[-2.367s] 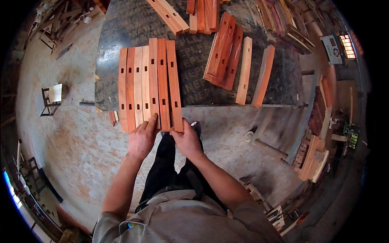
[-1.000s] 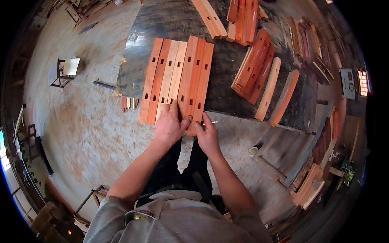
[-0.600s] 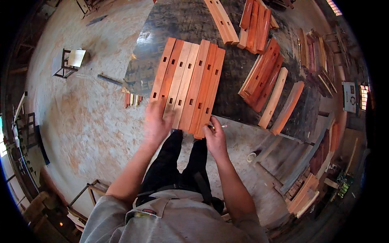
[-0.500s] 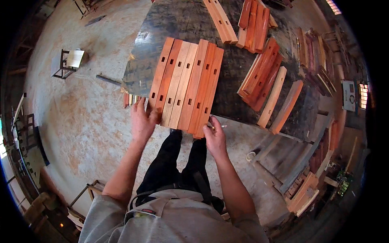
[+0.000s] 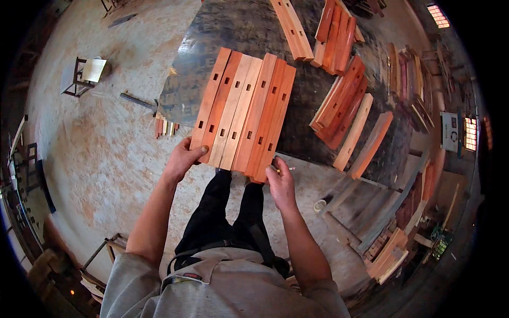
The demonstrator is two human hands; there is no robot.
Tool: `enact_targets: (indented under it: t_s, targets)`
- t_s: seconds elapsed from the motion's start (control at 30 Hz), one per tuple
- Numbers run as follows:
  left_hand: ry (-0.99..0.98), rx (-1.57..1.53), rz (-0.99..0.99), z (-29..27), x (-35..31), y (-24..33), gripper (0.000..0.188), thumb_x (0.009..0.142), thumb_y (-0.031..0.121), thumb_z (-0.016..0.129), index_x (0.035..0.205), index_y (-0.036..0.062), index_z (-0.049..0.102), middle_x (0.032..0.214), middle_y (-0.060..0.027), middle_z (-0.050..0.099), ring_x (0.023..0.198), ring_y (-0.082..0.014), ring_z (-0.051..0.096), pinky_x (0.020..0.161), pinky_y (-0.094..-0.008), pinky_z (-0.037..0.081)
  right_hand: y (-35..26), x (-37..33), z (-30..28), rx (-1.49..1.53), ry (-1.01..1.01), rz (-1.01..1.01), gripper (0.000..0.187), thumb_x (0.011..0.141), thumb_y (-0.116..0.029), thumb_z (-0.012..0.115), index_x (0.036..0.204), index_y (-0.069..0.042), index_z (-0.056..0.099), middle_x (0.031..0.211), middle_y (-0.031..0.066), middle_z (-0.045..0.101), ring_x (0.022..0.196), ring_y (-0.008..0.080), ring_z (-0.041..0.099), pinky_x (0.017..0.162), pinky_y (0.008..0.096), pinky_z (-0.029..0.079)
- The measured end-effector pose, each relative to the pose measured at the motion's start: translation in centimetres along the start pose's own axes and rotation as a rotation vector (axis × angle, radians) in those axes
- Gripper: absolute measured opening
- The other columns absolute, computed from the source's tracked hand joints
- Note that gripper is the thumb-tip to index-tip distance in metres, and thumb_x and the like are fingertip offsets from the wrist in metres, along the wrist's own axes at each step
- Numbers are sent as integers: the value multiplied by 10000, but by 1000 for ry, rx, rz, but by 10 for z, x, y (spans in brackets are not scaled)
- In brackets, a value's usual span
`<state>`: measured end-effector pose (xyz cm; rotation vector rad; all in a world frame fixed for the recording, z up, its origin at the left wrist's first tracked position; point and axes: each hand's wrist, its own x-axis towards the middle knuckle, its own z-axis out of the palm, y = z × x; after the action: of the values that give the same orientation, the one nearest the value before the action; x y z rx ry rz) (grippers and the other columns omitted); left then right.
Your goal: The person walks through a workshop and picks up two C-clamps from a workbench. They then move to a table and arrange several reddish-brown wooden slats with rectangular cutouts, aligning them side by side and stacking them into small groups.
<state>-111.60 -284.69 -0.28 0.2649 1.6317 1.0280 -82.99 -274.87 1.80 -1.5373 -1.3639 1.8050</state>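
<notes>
Several mortised wooden slats point(image 5: 248, 116) lie side by side, reddish at both sides and paler in the middle. Each has two small rectangular slots, and their near ends stick out past the edge of the dark worktable point(image 5: 185, 85). At the near left corner, my left hand point(image 5: 183, 159) grips the outermost slat, thumb on top and fingers mostly hidden. My right hand point(image 5: 282, 184) is closed at the near right corner, thumb against the slat end. Between its fingers is a thin white cigarette point(image 5: 287, 169) with a yellowish end.
On the table to the right lie a stack of reddish slats point(image 5: 339, 106), a pale slat point(image 5: 353, 131) and a curved reddish piece point(image 5: 372, 143). More slotted slats point(image 5: 292, 29) lie at the back. A small stool point(image 5: 79, 77) stands on the floor at left; timber point(image 5: 389, 254) is piled at lower right.
My left hand has shifted from the slats' side edge to the near corner, its thumb now on top. My right hand stays at the right corner; the view has shifted slightly.
</notes>
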Motion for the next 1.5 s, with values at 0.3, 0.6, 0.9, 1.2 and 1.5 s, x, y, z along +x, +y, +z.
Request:
enact_targets:
  t_s: [0.3, 0.6, 0.9, 1.2, 1.5]
  targets:
    - [4, -59, 48, -9, 0, -2, 506, 910, 248, 713, 1305, -11, 531, 1010, -46, 681, 821, -115, 617, 716, -274, 495, -4, 2, 0, -32, 3, 31, 467, 976, -144, 609, 1373, 64, 480, 1285, 127, 614, 1127, 174, 598, 969, 302, 461]
    - [-102, -352, 60, -4, -27, 17, 651, 892, 313, 751, 1366, -38, 476, 1157, -62, 650, 1010, -151, 615, 901, -322, 492, 11, 9, -4, -111, 11, 16, 508, 975, -164, 604, 1415, 47, 462, 1362, 147, 557, 1244, 208, 545, 1018, 342, 456]
    - [-105, -217, 78, 40, -45, 24, 633, 935, 267, 704, 1431, -20, 437, 1206, -67, 642, 1026, -140, 608, 896, -302, 491, 11, 16, -2, -65, -2, -22, 558, 938, -176, 661, 1397, 71, 461, 1321, 170, 602, 1038, 191, 641, 914, 320, 497]
    - [-34, 313, 259, 57, -46, 36, 694, 943, 261, 677, 1507, 9, 361, 1151, -125, 661, 921, -222, 652, 777, -351, 536, 10, 16, 10, -301, 33, -146, 563, 954, -105, 622, 1459, 26, 409, 1330, 145, 598, 1164, 183, 604, 985, 321, 475]
    - [73, 683, 391, 56, -22, 30, 689, 937, 285, 673, 1504, 28, 377, 1287, -246, 579, 1167, -333, 602, 940, -407, 510, -6, 16, 12, -261, 4, -111, 620, 896, -203, 681, 1407, 50, 437, 1356, 250, 563, 1247, 349, 572, 1027, 399, 452]
